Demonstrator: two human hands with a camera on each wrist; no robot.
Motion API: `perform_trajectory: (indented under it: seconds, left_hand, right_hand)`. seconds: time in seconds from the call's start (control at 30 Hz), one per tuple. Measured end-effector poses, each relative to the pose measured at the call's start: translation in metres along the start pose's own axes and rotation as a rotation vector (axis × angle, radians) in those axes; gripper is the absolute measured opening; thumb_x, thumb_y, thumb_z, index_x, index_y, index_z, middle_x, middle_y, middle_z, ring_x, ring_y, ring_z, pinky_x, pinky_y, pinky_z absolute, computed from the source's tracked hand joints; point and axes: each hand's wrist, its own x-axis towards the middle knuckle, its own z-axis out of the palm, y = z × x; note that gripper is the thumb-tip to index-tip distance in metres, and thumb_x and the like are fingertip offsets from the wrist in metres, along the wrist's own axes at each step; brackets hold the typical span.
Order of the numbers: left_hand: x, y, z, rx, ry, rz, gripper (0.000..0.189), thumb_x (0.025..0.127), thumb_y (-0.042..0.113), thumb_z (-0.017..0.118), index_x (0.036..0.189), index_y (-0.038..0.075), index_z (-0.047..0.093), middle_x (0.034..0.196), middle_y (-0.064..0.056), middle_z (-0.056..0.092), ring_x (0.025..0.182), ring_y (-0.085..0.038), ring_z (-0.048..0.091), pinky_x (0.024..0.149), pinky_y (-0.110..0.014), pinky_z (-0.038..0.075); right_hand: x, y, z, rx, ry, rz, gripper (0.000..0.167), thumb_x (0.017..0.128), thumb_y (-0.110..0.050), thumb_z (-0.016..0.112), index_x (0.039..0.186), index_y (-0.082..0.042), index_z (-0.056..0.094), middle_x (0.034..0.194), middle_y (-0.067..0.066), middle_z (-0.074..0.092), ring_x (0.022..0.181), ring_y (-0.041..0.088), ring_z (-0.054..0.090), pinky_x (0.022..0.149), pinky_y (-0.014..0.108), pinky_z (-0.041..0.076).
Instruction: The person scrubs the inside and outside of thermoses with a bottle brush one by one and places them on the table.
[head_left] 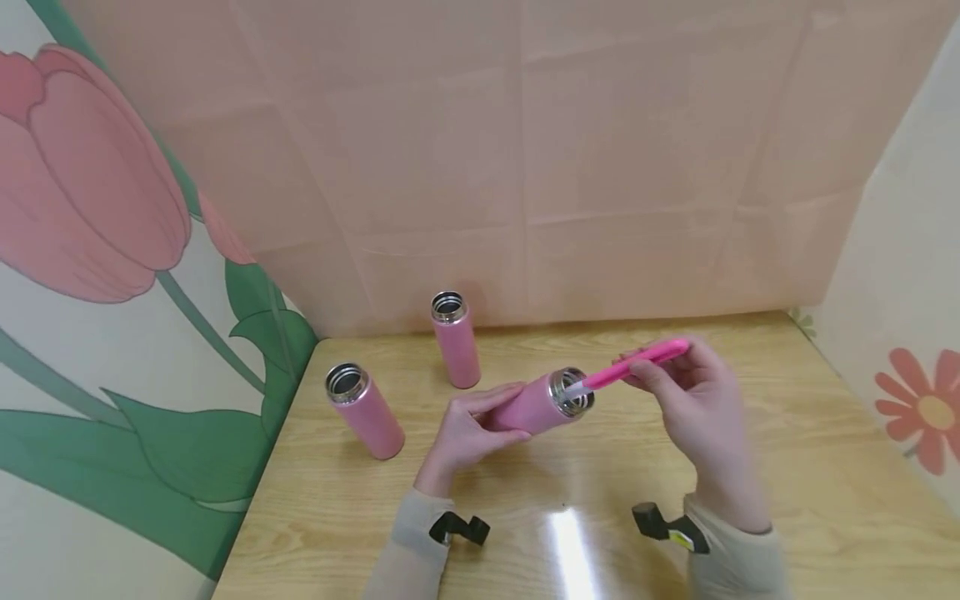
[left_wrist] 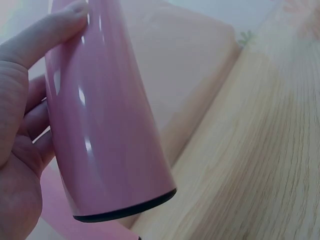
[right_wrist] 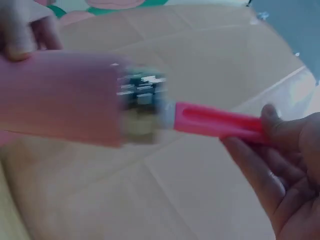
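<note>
My left hand (head_left: 468, 429) grips a pink metal bottle (head_left: 528, 408) around its body, off the table and tilted with its open steel mouth to the right. In the left wrist view the dark base of the held bottle (left_wrist: 110, 130) shows. My right hand (head_left: 693, 400) pinches the pink handle of what looks like a bottle brush (head_left: 630, 365). Its pale shaft goes into the bottle's mouth, and its head is hidden inside. The right wrist view shows thumb and fingers on the handle's end, with the brush (right_wrist: 215, 120) in line with the bottle.
Two more pink bottles stand upright without lids, one at the left (head_left: 375, 421) and one farther back (head_left: 457, 350). All this is on a wooden table (head_left: 825, 500). A pinkish cloth (head_left: 600, 167) hangs behind, and patterned walls flank both sides.
</note>
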Motion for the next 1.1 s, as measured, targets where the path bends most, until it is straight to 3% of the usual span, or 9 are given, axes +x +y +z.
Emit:
perform_trajectory:
  seconds: [0.07,0.17,0.33,0.5,0.6,0.73,0.83,0.93,1.1]
  left_hand:
    - [0.000,0.002,0.000,-0.014,-0.008,-0.004,0.064,0.080,0.002,0.095,0.139,0.011,0.073,0.139,-0.002,0.071,0.132,-0.024,0.065,0.113,-0.044,0.050]
    - [0.000,0.003,-0.001,-0.033,-0.001,-0.043,0.062,0.081,0.006,0.095,0.139,0.014,0.074,0.138,0.000,0.072,0.131,-0.024,0.066,0.113,-0.047,0.050]
    - [-0.002,0.002,-0.005,-0.050,0.008,-0.127,0.062,0.081,0.014,0.096,0.139,0.022,0.075,0.137,0.005,0.072,0.130,-0.020,0.067,0.113,-0.052,0.049]
    - [-0.003,0.001,-0.007,-0.045,-0.023,-0.131,0.063,0.081,0.015,0.097,0.139,0.021,0.074,0.136,0.004,0.073,0.128,-0.021,0.067,0.112,-0.050,0.051]
    - [-0.003,0.001,-0.007,-0.043,-0.030,-0.133,0.063,0.081,0.017,0.097,0.139,0.022,0.074,0.137,0.006,0.072,0.128,-0.020,0.067,0.111,-0.044,0.052]
    - [-0.002,0.000,-0.006,-0.039,-0.019,-0.134,0.061,0.082,0.019,0.096,0.139,0.023,0.074,0.137,0.007,0.072,0.128,-0.019,0.068,0.111,-0.044,0.052]
    - [-0.002,0.000,-0.005,-0.041,-0.002,-0.147,0.060,0.084,0.020,0.096,0.139,0.024,0.074,0.136,0.008,0.073,0.127,-0.019,0.068,0.110,-0.048,0.052]
    - [-0.002,0.000,-0.003,-0.041,0.012,-0.162,0.059,0.085,0.022,0.095,0.139,0.027,0.074,0.136,0.008,0.073,0.126,-0.018,0.068,0.110,-0.050,0.052]
    - [-0.002,0.000,-0.001,-0.015,0.019,-0.166,0.059,0.085,0.023,0.095,0.140,0.027,0.074,0.136,0.008,0.073,0.127,-0.017,0.067,0.110,-0.051,0.052]
  right_hand:
    - [0.005,0.010,0.000,0.028,-0.118,-0.032,0.014,0.098,0.016,0.066,0.111,0.017,0.062,0.105,0.014,0.077,0.096,0.020,0.077,0.085,0.033,0.063]
    - [0.009,0.024,0.000,0.061,-0.209,-0.076,0.011,0.098,0.019,0.064,0.108,0.014,0.064,0.105,0.012,0.079,0.098,0.019,0.078,0.086,0.033,0.063]
    - [0.014,0.039,-0.002,0.135,-0.309,-0.141,0.016,0.097,0.024,0.059,0.105,0.012,0.064,0.105,0.011,0.079,0.101,0.020,0.078,0.087,0.032,0.063]
    - [0.015,0.047,-0.001,0.206,-0.372,-0.197,0.015,0.096,0.023,0.060,0.106,0.013,0.063,0.107,0.015,0.078,0.102,0.022,0.078,0.087,0.032,0.064]
    - [0.014,0.045,0.000,0.122,-0.328,-0.158,0.013,0.097,0.019,0.063,0.107,0.011,0.062,0.107,0.012,0.079,0.097,0.020,0.077,0.084,0.030,0.064]
    - [0.011,0.036,0.004,-0.095,-0.176,0.007,0.010,0.101,0.004,0.070,0.108,0.005,0.063,0.102,0.007,0.077,0.088,0.018,0.076,0.080,0.029,0.064]
    - [0.010,0.032,0.008,-0.152,-0.083,0.111,0.018,0.101,-0.008,0.076,0.109,0.002,0.064,0.099,0.009,0.075,0.085,0.018,0.076,0.079,0.029,0.064]
    - [0.011,0.032,0.011,-0.102,-0.030,0.132,0.019,0.099,-0.007,0.078,0.109,0.003,0.064,0.097,0.010,0.074,0.084,0.019,0.076,0.078,0.032,0.064]
    - [0.012,0.031,0.012,0.027,0.054,0.098,0.016,0.098,0.003,0.075,0.108,0.008,0.064,0.094,0.009,0.074,0.083,0.020,0.076,0.077,0.034,0.064]
